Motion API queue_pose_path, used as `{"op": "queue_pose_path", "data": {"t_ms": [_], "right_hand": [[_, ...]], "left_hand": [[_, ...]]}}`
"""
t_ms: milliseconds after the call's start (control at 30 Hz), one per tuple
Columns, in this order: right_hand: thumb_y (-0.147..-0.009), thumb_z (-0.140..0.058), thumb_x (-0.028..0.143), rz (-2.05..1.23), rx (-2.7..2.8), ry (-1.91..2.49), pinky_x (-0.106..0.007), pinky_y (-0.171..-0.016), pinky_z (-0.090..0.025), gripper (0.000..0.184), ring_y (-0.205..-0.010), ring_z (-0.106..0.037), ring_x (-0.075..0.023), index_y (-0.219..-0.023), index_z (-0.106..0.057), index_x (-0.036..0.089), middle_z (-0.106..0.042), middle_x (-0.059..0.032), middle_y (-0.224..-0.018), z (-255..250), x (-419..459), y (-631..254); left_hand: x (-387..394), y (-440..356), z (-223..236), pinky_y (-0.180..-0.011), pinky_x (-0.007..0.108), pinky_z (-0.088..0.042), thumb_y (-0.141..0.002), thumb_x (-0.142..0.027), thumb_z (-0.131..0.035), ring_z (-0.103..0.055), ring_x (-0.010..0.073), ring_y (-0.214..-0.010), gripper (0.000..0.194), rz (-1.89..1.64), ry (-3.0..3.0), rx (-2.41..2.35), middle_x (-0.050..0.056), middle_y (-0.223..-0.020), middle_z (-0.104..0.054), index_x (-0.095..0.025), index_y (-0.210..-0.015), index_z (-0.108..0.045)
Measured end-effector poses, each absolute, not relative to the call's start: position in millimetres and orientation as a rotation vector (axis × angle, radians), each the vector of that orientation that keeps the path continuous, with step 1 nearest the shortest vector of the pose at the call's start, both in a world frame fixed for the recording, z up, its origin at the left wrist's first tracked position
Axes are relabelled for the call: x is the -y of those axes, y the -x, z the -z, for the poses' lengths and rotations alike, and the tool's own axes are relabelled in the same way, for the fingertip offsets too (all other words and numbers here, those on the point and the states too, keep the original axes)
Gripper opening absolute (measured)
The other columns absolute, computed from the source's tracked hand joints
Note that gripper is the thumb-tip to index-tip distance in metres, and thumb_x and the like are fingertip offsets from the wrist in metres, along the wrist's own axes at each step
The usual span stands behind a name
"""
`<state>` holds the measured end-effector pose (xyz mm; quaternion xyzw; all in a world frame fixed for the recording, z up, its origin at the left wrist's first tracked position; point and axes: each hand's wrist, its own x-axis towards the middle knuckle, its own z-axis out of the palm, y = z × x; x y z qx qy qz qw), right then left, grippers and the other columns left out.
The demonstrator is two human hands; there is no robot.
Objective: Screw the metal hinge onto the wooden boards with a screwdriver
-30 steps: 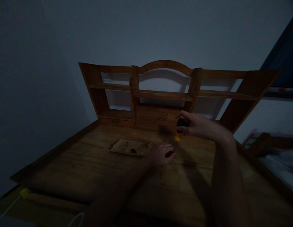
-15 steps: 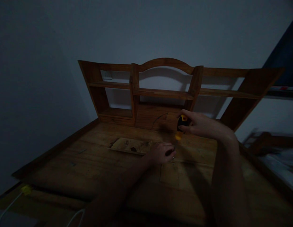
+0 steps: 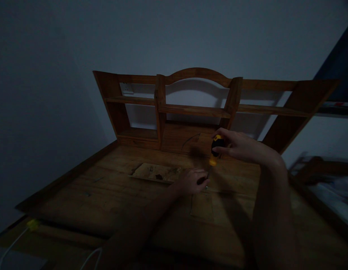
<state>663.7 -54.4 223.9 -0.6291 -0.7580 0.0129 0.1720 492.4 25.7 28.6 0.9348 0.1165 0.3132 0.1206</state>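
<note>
My right hand (image 3: 230, 144) is wrapped around the black and yellow handle of a screwdriver (image 3: 217, 146), which points down at a slight tilt. Its thin shaft runs to the fingertips of my left hand (image 3: 193, 181). That hand is curled low over the wooden desktop (image 3: 123, 202), fingers pinched around the lower end of the shaft. A tiny shiny metal piece (image 3: 206, 187) shows just below those fingers; it is too small and dark to name. Beneath lies a rectangular wooden piece (image 3: 202, 206) set in the desktop.
Left of my hands a long board strip (image 3: 145, 173) with dark stains lies on the wood. Small thin metal bits (image 3: 98, 179) are scattered farther left. A wooden shelf unit (image 3: 193, 110) stands along the back. A white cable (image 3: 13, 245) with a yellow end hangs at the front left.
Both hands stay at nearly the same spot. The screwdriver handle appears slightly turned in my right hand, and the view has shifted a little.
</note>
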Motion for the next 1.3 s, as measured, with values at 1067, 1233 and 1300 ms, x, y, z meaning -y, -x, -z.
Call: {"op": "queue_pose_path", "data": {"t_ms": [1067, 1233, 1300], "right_hand": [[-0.085, -0.054, 0.053, 0.112, 2.113, 1.864, -0.032, -0.068, -0.045, 0.037, -0.083, -0.065, -0.026, -0.103, -0.058, 0.02, -0.069, -0.01, -0.093, -219.0, 46.3, -652.3], [-0.084, -0.054, 0.049, 0.067, 2.086, 1.96, -0.033, -0.07, -0.046, 0.042, -0.082, -0.066, -0.0271, -0.113, -0.055, 0.018, -0.069, -0.0113, -0.094, -221.9, 50.0, -653.2], [-0.084, -0.053, 0.042, 0.023, 2.095, 1.939, -0.032, -0.073, -0.047, 0.043, -0.088, -0.065, -0.0264, -0.119, -0.054, 0.018, -0.069, -0.0112, -0.103, -224.3, 52.9, -653.7]], "left_hand": [[-27.4, -493.4, -26.1, -0.07, 0.025, -0.042, -0.096, -0.029, -0.048, -0.056, 0.0134, -0.076, 0.023, -0.924, -2.753, -0.349, 0.001, -0.079, -0.059, -0.017, -0.077, -0.054], [-26.4, -492.4, -30.0, -0.071, 0.025, -0.042, -0.096, -0.029, -0.048, -0.056, 0.0138, -0.077, 0.022, -0.903, -2.736, -0.33, 0.002, -0.08, -0.059, -0.017, -0.079, -0.054], [-25.9, -492.0, -31.7, -0.071, 0.025, -0.042, -0.096, -0.029, -0.048, -0.057, 0.014, -0.078, 0.022, -0.888, -2.732, -0.327, 0.002, -0.08, -0.059, -0.017, -0.079, -0.054]]}}
